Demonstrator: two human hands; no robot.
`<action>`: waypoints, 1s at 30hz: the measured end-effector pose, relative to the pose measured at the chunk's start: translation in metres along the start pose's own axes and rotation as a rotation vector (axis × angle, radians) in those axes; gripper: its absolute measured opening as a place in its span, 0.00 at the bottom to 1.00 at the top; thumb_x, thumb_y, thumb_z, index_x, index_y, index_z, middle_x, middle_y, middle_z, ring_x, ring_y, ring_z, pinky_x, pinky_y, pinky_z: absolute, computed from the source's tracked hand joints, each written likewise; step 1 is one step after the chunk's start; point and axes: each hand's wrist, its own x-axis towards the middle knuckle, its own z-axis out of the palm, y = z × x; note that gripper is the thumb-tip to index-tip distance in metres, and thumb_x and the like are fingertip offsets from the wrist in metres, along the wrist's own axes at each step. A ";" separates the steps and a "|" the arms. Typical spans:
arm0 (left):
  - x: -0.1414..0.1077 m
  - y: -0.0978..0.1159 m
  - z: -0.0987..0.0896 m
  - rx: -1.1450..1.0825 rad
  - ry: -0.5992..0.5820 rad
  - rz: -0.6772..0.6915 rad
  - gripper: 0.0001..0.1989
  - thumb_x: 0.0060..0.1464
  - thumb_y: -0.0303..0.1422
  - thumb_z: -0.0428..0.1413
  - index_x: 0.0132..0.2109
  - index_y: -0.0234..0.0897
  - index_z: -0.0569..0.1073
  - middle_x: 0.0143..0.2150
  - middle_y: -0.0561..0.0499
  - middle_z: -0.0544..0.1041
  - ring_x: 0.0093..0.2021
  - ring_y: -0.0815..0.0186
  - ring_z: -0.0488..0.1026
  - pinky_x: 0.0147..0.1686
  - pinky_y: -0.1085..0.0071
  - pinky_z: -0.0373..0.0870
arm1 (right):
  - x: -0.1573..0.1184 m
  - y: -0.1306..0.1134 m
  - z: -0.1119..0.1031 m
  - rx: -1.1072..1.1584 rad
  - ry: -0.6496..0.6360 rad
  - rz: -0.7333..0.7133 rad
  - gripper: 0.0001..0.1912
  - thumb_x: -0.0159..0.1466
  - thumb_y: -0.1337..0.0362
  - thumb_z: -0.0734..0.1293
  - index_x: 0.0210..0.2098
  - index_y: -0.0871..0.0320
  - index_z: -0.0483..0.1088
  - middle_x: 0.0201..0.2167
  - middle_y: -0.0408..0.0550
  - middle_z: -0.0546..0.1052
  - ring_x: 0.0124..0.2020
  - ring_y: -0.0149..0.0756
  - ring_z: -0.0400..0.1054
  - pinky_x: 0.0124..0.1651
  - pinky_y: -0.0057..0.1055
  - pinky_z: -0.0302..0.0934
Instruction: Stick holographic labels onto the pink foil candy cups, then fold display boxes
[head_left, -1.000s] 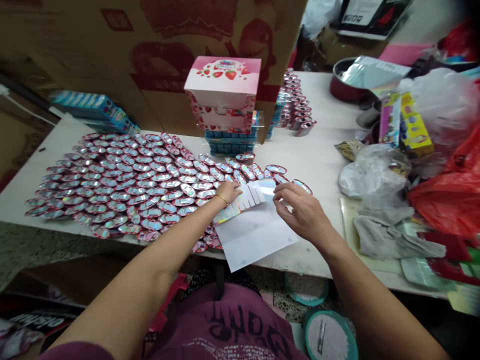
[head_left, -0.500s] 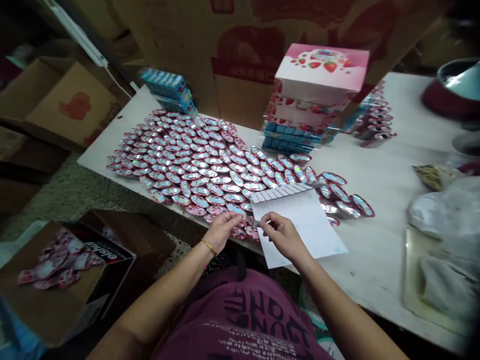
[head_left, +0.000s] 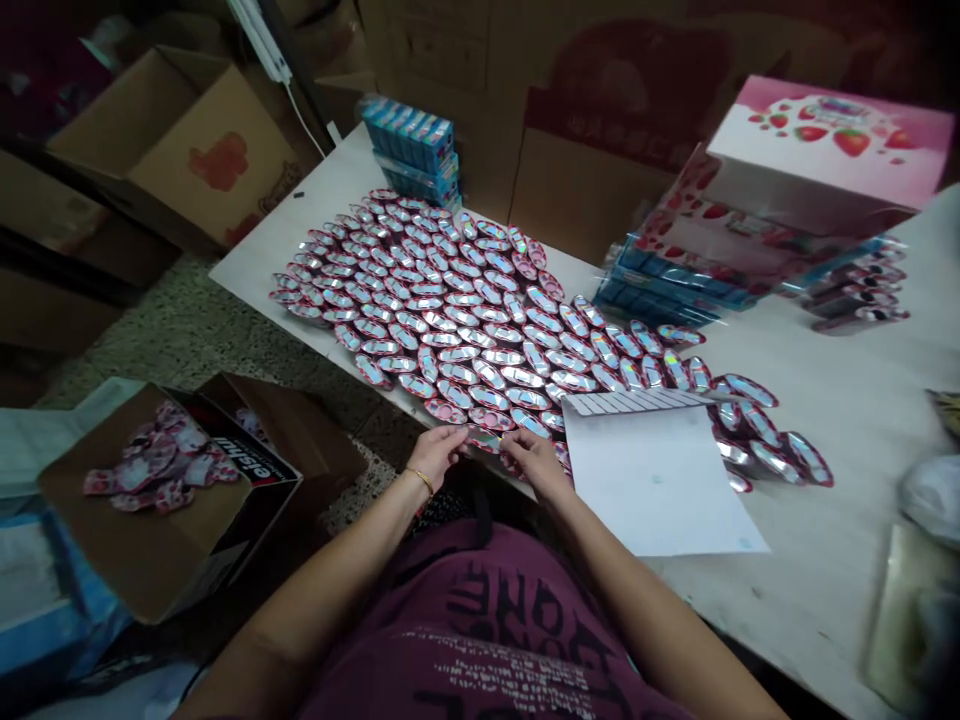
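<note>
Head view: at lower left, an open black-printed carton [head_left: 135, 560] is filled partly with crumpled pink-and-white wrappers [head_left: 172, 460]. Behind it, a brown carton [head_left: 165, 185] with a reddish print is seen open; its contents cannot be made out. On the white table [head_left: 825, 580], blue boxes [head_left: 412, 145] are stacked at the far left corner. At the right, a pink box [head_left: 832, 140] printed with strawberries is set on top of a stack with blue packaging [head_left: 660, 285] at its base.

The table is covered across its left and middle by dozens of packs [head_left: 457, 316], crowded closely with their oval ends up. A white sheet [head_left: 652, 480] is laid to the right of the 2 hands, and some packs are partly hidden by its upper edge, where a row of white strips is seen. Its lower left corner is blocked by the right forearm. The far side is closed off by a big carton [head_left: 562, 190].

A small, thin strip [head_left: 484, 437], greyish and slightly shiny, is held above the table's front edge, near the nearest packs. Its left end is pinched by the fingertips of the left hand [head_left: 439, 455], its right end by those of the right hand [head_left: 536, 462]. Any print on it is too small to tell.
</note>
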 end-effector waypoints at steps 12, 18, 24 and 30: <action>0.076 0.003 -0.060 0.755 0.350 0.462 0.10 0.48 0.34 0.54 0.34 0.35 0.77 0.34 0.48 0.77 0.36 0.64 0.72 0.40 0.69 0.65 | 0.053 -0.004 0.084 -0.623 0.310 -0.073 0.12 0.58 0.59 0.59 0.26 0.58 0.70 0.25 0.45 0.73 0.26 0.32 0.64 0.29 0.26 0.50; 0.078 0.003 -0.056 0.871 0.376 0.490 0.08 0.48 0.31 0.53 0.33 0.34 0.76 0.31 0.48 0.76 0.33 0.66 0.70 0.38 0.71 0.64 | 0.056 -0.008 0.088 -0.868 0.286 -0.040 0.12 0.59 0.61 0.58 0.29 0.58 0.71 0.30 0.50 0.75 0.31 0.35 0.67 0.30 0.28 0.51; 0.084 0.001 -0.056 0.747 0.403 0.388 0.06 0.43 0.31 0.55 0.32 0.34 0.72 0.25 0.52 0.73 0.28 0.68 0.70 0.34 0.72 0.64 | 0.059 -0.013 0.088 -0.973 0.222 -0.017 0.11 0.60 0.62 0.58 0.34 0.59 0.70 0.30 0.52 0.75 0.33 0.38 0.68 0.32 0.29 0.53; 0.091 -0.004 -0.064 0.655 0.446 0.373 0.15 0.42 0.39 0.57 0.35 0.35 0.67 0.23 0.55 0.69 0.26 0.68 0.69 0.30 0.73 0.63 | 0.049 -0.016 0.071 -1.063 0.179 -0.147 0.14 0.63 0.62 0.55 0.44 0.58 0.66 0.36 0.51 0.74 0.35 0.36 0.68 0.34 0.29 0.54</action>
